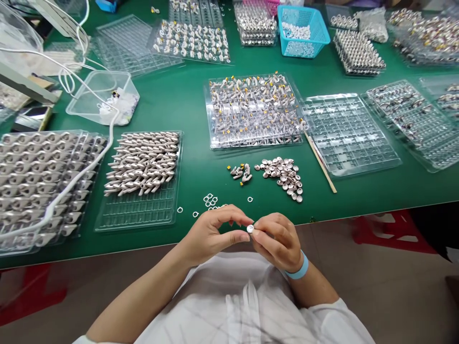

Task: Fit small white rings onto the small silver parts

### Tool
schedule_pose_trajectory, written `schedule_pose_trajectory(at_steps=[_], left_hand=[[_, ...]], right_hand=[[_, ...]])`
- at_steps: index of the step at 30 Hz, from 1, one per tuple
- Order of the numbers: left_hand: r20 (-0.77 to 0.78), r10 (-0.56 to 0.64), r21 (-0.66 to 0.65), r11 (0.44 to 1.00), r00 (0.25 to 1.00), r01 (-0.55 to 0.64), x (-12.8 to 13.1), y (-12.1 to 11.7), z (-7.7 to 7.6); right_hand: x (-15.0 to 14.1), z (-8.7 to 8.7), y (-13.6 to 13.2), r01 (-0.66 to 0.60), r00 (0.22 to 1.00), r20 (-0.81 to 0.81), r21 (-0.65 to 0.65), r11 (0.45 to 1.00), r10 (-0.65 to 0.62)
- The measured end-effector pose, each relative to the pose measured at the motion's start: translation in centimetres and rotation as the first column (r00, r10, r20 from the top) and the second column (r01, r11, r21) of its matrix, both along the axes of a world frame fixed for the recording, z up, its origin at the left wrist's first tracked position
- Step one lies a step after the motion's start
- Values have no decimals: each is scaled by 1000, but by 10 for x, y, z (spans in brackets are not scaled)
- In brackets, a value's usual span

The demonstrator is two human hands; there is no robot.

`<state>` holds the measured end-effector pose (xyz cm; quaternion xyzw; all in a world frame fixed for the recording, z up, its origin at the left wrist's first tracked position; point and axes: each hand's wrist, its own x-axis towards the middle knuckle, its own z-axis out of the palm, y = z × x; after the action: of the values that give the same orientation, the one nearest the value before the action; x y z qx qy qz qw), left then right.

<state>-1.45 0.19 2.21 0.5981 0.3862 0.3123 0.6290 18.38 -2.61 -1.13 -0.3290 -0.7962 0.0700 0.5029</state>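
Just off the table's front edge, a small round metal cap [250, 229] with a white inside is held between my hands. The thumb and forefinger of my left hand [211, 234] pinch it from the left. My right hand [279, 241], with a light blue band at the wrist, grips its right side with bent fingers. Loose white rings [211, 199] lie on the table beyond my left hand, some partly hidden by it. Farther ahead are a few curved grey parts with yellow tabs [241, 173] and a pile of small metal caps [285, 176].
A filled clear tray [251, 110] stands ahead, beside a bare clear tray [353, 134] and a thin wooden stick [322, 165]. Trays of metal parts [143, 162] are at left, crossed by a white cable [77, 179]. A blue basket [303, 48] stands farther back.
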Motion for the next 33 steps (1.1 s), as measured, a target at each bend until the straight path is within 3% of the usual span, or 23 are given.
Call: schedule_pose_trajectory(at_steps=[7,26,30,33], left_hand=[[23,31,-137,990,999,-28,5,-4,2],[5,64,-85,994,998,-63,6,-5,0],[12,75,-110,991,997,-73,7,-5,2],[57,70,-207,977,996,-57,6,-4,3]], right_hand=[[0,-1,2,-34,999,-5,16,999,34],[-3,-7,2,-67,995,-76,-56,996,63],[-3,-5,3,-64,996,-66,-58,996,60],[-2,-4,3,-65,997,-41,-60,996,63]])
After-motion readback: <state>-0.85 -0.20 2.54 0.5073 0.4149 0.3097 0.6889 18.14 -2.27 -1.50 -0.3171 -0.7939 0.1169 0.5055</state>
